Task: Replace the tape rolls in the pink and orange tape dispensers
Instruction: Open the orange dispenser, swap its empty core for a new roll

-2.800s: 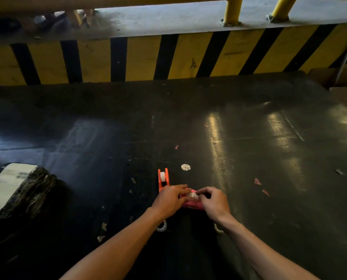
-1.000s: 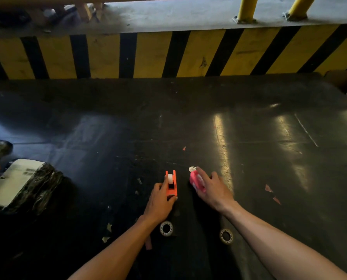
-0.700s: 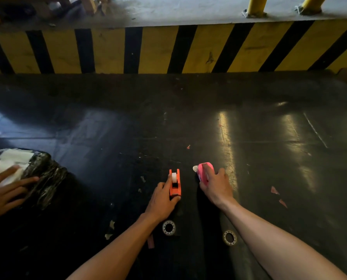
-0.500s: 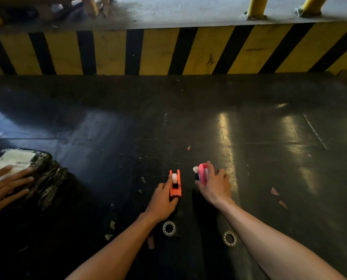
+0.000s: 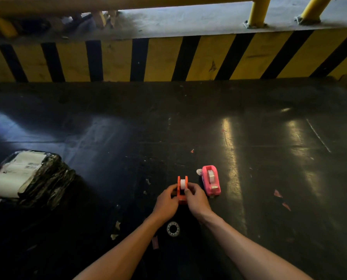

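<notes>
Both hands meet at the orange dispenser (image 5: 182,188), which stands on the dark floor (image 5: 128,138) in the lower middle of the view. The left hand (image 5: 167,201) closes on its left side, with the fingers curled around the near end. The right hand (image 5: 197,200) closes on its right side, and the thumb lies against the orange wall. A white tape roll (image 5: 182,183) sits between the two orange walls, just beyond the fingertips.

The pink dispenser (image 5: 211,182) stands free on the floor, just beside the right hand and to its right. No hand touches it. It carries its own clear tape roll (image 5: 210,176). A small white disc (image 5: 199,171) lies at its far left corner.

Nearer to the person, between the two forearms, an empty tape core (image 5: 173,228) lies flat on the floor. Well apart to the left lies a package (image 5: 27,176) in dark plastic wrap with a white label. At the far side stands a yellow and black striped barrier (image 5: 168,59).
</notes>
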The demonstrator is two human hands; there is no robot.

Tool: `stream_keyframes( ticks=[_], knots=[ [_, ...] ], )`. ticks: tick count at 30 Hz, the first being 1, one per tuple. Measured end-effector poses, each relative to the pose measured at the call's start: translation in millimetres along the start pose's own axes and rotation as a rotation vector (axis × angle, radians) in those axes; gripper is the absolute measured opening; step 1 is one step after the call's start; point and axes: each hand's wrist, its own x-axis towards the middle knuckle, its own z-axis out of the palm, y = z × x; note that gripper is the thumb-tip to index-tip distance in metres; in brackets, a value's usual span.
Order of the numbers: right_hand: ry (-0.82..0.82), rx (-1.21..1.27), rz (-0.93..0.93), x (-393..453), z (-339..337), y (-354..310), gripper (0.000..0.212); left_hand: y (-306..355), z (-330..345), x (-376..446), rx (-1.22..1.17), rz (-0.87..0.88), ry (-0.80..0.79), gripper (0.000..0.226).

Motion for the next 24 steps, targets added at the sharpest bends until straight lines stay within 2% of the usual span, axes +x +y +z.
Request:
stream_keyframes(
  ticks=[3, 7, 11, 15, 21, 24],
  knots=[
    [-0.002, 0.127, -0.009, -7.9, -9.0, 3.8, 0.013, -1.0, 4.5, -11.0, -0.11, -0.014, 0.019, 0.03],
    [0.019, 0.13, -0.084, -26.1, -16.4, 12.3, 0.014, 0.6, 12.3, -19.5, -0.201, -0.044, 0.078, 0.017],
    [0.072, 0.069, -0.181, -38.6, -16.0, 24.4, 0.016, 7.2, 19.0, -25.4, -0.357, -0.151, 0.098, 0.018],
    [0.103, 0.141, -0.21, -44.0, -22.8, 26.3, 0.016, 12.7, 17.6, -32.4, -0.58, -0.231, -0.024, 0.024],
    [-0.006, 0.327, -0.126, -48.8, -34.4, 25.5, 0.029, 11.6, 10.8, -41.1, -0.65, -0.234, -0.112, 0.026],
    [-0.008, 0.416, -0.068, -49.6, -30.8, 24.0, 0.028, 12.3, 9.8, -42.6, -0.712, -0.279, -0.126, 0.026]
  ],
)
